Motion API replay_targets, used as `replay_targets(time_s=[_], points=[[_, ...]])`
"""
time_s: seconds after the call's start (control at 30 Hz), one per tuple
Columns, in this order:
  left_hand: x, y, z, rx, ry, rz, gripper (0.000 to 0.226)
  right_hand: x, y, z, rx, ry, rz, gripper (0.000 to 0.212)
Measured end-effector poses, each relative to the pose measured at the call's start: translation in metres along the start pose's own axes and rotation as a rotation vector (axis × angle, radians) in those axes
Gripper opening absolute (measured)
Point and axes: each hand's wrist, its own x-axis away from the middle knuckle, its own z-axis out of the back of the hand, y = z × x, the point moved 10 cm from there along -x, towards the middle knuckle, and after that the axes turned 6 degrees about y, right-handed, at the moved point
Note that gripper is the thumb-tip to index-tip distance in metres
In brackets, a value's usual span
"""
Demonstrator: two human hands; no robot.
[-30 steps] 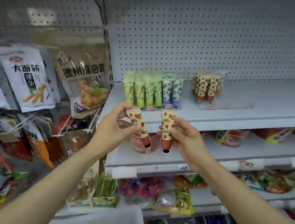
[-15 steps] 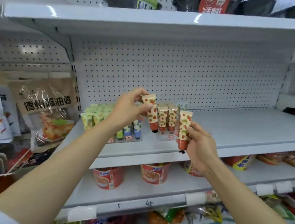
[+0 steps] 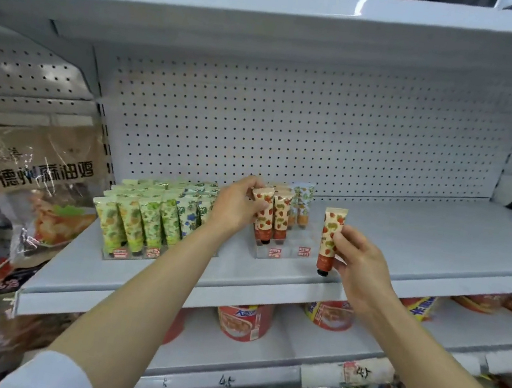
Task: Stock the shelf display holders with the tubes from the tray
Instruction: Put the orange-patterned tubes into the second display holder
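Observation:
My left hand (image 3: 237,205) grips a cream tube with a strawberry print (image 3: 263,218), cap down, at the front left slot of the clear display holder (image 3: 292,254) on the grey shelf (image 3: 405,247). A few similar tubes (image 3: 280,218) stand in that holder beside it. My right hand (image 3: 359,263) holds a second strawberry tube (image 3: 329,237) upright, cap down, just right of the holder above the shelf's front edge. A second clear holder (image 3: 141,251) to the left is full of green-print tubes (image 3: 150,212). The tray is out of view.
A white pegboard (image 3: 290,126) backs the shelf, with another shelf (image 3: 273,15) overhead. Bagged snacks (image 3: 39,183) hang at the left. Red cup noodles (image 3: 243,320) stand on the shelf below. The shelf right of the holder is bare.
My view has moved closer to the shelf. My left hand has brought its tube down to the holder's front left. My right hand has carried its tube to the right of the holder.

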Motion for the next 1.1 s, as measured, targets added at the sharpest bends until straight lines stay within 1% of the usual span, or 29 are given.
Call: replay_targets(time_s=[0.17,0.4,0.57,0.7,0.87,1.1], points=[[-0.004,-0.005,-0.001,-0.078,0.018,-0.004,0.014,-0.014,0.000,-0.011,-0.033,-0.028,0.014,0.019],[-0.008,-0.003,-0.007,-0.112,-0.026,0.003,0.015,-0.035,-0.007,-0.043,-0.076,-0.022,0.039,0.019],[-0.003,-0.012,-0.011,-0.137,-0.055,0.009,0.017,-0.046,-0.007,-0.055,-0.034,0.012,0.070,0.028],[0.001,-0.015,-0.012,-0.113,-0.065,0.026,0.019,-0.047,0.001,-0.064,0.013,0.011,0.082,0.025],[0.000,-0.013,-0.013,-0.126,-0.086,0.017,0.018,-0.050,0.013,-0.067,0.015,0.020,0.066,0.022],[0.001,-0.015,-0.011,-0.152,-0.092,0.013,0.023,-0.051,0.016,-0.074,0.097,-0.015,0.128,0.020]])
